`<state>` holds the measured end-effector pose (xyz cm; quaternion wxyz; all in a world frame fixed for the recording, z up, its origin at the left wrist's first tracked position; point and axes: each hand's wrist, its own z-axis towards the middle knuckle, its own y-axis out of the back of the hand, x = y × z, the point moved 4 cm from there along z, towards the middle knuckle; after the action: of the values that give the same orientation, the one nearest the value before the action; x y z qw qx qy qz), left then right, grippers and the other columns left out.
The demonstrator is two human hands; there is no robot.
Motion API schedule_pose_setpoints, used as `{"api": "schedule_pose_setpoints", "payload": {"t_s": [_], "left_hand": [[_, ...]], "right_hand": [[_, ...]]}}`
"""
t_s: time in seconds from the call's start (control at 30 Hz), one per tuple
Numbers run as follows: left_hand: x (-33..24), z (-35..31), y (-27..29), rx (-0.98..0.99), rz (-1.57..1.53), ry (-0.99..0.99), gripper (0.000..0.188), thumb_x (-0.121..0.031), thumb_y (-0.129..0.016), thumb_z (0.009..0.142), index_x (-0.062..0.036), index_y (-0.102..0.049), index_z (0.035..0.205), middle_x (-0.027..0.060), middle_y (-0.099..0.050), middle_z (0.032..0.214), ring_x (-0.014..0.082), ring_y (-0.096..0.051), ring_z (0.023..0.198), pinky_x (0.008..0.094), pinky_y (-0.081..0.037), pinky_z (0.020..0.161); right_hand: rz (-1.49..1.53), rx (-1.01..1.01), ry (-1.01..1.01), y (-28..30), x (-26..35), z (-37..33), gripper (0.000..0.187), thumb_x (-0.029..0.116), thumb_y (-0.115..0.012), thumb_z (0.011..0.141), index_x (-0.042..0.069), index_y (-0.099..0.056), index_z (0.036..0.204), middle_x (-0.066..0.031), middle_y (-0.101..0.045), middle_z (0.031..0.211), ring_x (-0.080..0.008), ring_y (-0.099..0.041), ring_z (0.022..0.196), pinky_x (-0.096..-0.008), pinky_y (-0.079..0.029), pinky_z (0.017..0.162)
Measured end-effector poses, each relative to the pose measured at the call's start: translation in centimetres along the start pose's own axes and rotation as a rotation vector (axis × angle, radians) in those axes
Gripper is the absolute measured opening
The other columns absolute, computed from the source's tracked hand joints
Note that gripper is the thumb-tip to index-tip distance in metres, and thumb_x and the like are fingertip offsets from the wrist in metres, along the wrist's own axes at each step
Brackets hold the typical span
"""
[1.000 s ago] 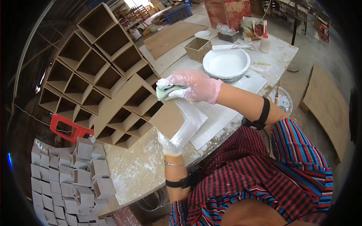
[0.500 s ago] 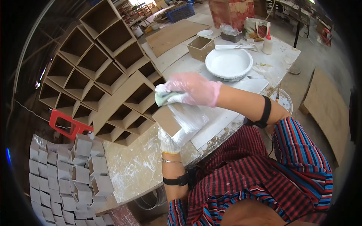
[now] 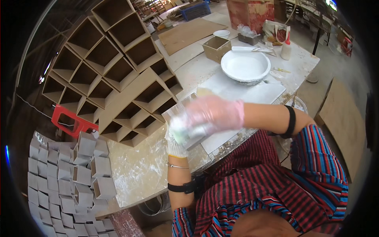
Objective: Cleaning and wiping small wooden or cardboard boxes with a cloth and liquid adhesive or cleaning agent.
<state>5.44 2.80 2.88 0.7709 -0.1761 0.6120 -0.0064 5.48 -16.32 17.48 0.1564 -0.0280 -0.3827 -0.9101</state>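
Above the near side of the desk (image 3: 136,179), the small board box (image 3: 172,111) sits at my gloved left hand (image 3: 176,147); those fingers are mostly hidden, so I cannot tell their grip, while my right hand (image 3: 213,113) has its fingers curled around a pale green pad (image 3: 180,133). I judge the box light and stiff, slippery where wet, best steadied by dry edges or inner walls.

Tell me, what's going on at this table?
A person's gloved left hand holds a box at the table, while the gloved right hand, blurred, holds a pale green wad to it. A white bowl stands beyond the right hand. Brown boxes and grey boxes are stacked to the left.
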Motion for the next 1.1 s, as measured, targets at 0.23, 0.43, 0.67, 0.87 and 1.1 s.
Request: {"api": "schedule_pose_setpoints", "payload": {"t_s": [0.23,0.43,0.67,0.87,1.1], "left_hand": [[0.5,-2.8,-2.8,0.196,0.251,-0.159,0.036,-0.021,-0.049,0.092,-0.0043,-0.049,0.124,0.0131,-0.056,0.121,0.0264,-0.057,0.108,0.0368,-0.046,0.091],[-0.5,-3.3,-2.0,-0.106,-0.419,0.267,0.047,-0.036,-0.063,0.081,-0.0050,-0.057,0.116,0.0132,-0.061,0.109,0.0294,-0.059,0.103,0.0368,-0.047,0.093],[-0.1,-4.4,-1.0,0.370,-0.071,-0.022,0.043,-0.025,-0.038,0.098,-0.0047,-0.038,0.136,0.0115,-0.046,0.134,0.0254,-0.048,0.119,0.0383,-0.040,0.102],[-0.1,-3.3,-1.8,0.309,0.417,-0.123,0.036,-0.021,-0.035,0.099,-0.0056,-0.042,0.131,0.0106,-0.049,0.128,0.0202,-0.048,0.117,0.0322,-0.041,0.099],[-4.4,-2.9,-6.5,0.327,-0.114,-0.028,0.038,-0.031,-0.040,0.098,-0.0026,-0.048,0.121,0.0142,-0.057,0.116,0.0219,-0.057,0.105,0.0361,-0.050,0.087]], "right_hand": [[0.011,-0.134,-0.127,1.1,-3.1,2.2,0.027,0.018,-0.066,0.082,0.017,-0.064,0.109,-0.0084,-0.063,0.097,-0.0269,-0.060,0.091,-0.0359,-0.049,0.079],[0.169,-0.169,0.012,0.6,-0.3,1.3,0.024,0.015,-0.069,0.079,0.017,-0.067,0.102,-0.0068,-0.062,0.089,-0.0253,-0.061,0.085,-0.0355,-0.049,0.075],[0.005,-0.139,-0.023,0.2,-2.2,2.8,0.029,0.018,-0.069,0.080,0.019,-0.064,0.109,-0.0078,-0.062,0.091,-0.0261,-0.060,0.090,-0.0366,-0.049,0.077],[-0.052,-0.221,-0.168,1.6,-4.1,1.1,0.023,0.022,-0.065,0.082,0.017,-0.064,0.104,-0.0077,-0.061,0.093,-0.0272,-0.059,0.090,-0.0360,-0.048,0.077],[-0.140,-0.079,-0.056,1.8,0.2,-2.0,0.027,0.023,-0.067,0.080,0.017,-0.064,0.106,-0.0059,-0.059,0.091,-0.0284,-0.060,0.084,-0.0403,-0.048,0.071]]}}
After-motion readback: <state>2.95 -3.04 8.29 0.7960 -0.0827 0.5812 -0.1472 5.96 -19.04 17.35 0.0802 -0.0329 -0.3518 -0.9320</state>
